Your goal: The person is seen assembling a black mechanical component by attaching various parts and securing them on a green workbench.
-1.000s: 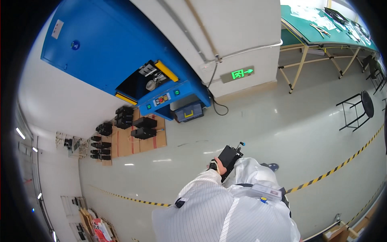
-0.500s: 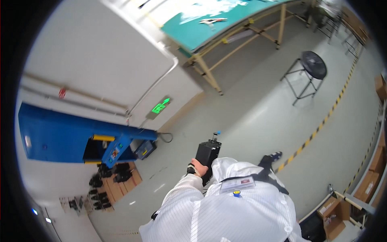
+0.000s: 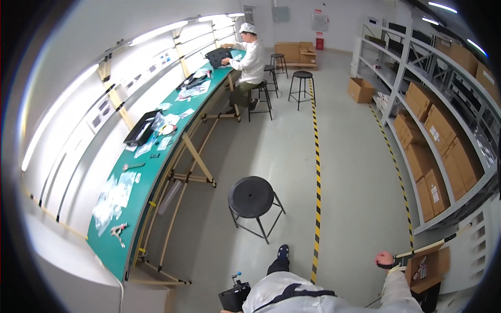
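A black box-shaped device (image 3: 234, 297) with a small blue-knobbed part on top hangs beside my left leg at the bottom edge. Only a sliver of my left hand (image 3: 226, 311) shows there, against the device's lower side; the half-second-old frame shows its fingers wrapped round it. My right hand (image 3: 384, 259) is held out to the right, loosely curled, with nothing visible in it. A dark band circles that wrist. Nearest to it is an open cardboard box (image 3: 436, 267) with small items inside, standing apart from the hand.
A black round stool (image 3: 251, 197) stands ahead. Along the left runs a green-topped workbench (image 3: 112, 261) with tools, plastic bags and a black tray (image 3: 142, 128). A co-worker (image 3: 251, 57) sits farther along it. Shelves with cartons (image 3: 441, 128) line the right, beyond striped floor tape (image 3: 317, 182).
My view has swung from the wall and blue machine on the left to the aisle ahead. My right hand has come into view. The black device now sits lower in the picture.
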A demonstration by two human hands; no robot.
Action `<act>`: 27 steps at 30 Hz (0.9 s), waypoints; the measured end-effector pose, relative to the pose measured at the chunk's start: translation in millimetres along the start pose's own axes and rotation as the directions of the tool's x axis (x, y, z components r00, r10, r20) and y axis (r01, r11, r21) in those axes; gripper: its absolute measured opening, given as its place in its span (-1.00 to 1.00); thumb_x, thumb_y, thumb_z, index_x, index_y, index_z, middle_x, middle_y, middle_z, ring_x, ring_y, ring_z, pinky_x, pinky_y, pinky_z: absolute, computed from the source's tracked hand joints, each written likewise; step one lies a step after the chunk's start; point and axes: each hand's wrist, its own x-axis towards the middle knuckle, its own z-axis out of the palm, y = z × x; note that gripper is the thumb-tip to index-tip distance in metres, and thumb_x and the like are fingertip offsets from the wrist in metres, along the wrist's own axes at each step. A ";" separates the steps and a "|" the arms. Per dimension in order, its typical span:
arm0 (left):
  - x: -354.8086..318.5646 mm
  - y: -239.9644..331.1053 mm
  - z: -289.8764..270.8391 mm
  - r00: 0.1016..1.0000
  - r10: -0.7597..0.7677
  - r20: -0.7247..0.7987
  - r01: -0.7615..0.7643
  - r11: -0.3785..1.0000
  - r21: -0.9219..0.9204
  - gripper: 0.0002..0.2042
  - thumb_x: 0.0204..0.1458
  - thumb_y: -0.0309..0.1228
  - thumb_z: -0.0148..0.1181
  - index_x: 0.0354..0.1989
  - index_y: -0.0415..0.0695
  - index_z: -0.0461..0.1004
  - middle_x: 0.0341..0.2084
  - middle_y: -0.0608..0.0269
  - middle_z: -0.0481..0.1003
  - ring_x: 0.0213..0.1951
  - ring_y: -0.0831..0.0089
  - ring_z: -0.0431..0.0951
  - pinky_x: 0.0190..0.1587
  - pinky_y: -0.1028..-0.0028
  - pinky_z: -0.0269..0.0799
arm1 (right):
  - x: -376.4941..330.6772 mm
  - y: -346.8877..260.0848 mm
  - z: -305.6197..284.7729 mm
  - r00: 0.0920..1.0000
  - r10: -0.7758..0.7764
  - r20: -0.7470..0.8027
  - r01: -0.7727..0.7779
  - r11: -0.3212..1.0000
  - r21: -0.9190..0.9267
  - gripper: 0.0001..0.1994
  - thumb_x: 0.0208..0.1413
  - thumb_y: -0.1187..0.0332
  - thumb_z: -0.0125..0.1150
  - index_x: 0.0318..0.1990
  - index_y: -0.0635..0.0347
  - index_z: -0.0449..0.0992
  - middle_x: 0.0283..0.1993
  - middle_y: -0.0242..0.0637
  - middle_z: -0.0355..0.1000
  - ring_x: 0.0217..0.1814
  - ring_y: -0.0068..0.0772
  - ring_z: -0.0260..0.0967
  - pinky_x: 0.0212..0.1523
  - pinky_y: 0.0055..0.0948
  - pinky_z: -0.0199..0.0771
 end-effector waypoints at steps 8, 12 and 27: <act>44.5 190.7 -29.1 0.999 -0.015 0.031 0.014 1.000 0.023 -0.57 -0.26 -0.31 0.45 -0.24 -0.39 0.58 -0.22 -0.31 0.66 -0.09 -0.13 0.69 0.01 0.06 0.61 | 62.8 -19.0 -11.0 0.927 0.372 0.053 -0.348 0.903 -0.253 -0.77 -0.04 0.20 0.33 -0.49 0.19 0.70 -0.51 -0.10 0.58 -0.41 -0.07 0.60 -0.34 -0.17 0.58; 50.8 271.2 -35.2 0.998 -0.045 0.031 0.044 0.998 0.036 -0.55 -0.26 -0.32 0.45 -0.22 -0.40 0.56 -0.21 -0.32 0.65 -0.07 -0.16 0.67 0.02 0.05 0.60 | 123.0 -44.0 -16.8 0.888 0.408 0.210 -0.347 0.897 -0.275 -0.77 -0.05 0.20 0.35 -0.49 0.19 0.70 -0.50 -0.09 0.59 -0.41 -0.08 0.61 -0.34 -0.17 0.59; -9.8 659.7 12.8 0.995 -0.096 -0.032 0.096 0.995 -0.009 -0.48 -0.24 -0.33 0.45 -0.12 -0.42 0.48 -0.17 -0.38 0.63 0.01 -0.25 0.62 0.08 0.02 0.57 | 696.0 -140.7 -82.0 0.949 0.150 0.276 -0.149 0.989 -0.024 -0.86 -0.12 0.38 0.36 -0.51 0.28 0.66 -0.56 -0.07 0.57 -0.52 -0.09 0.59 -0.47 -0.12 0.60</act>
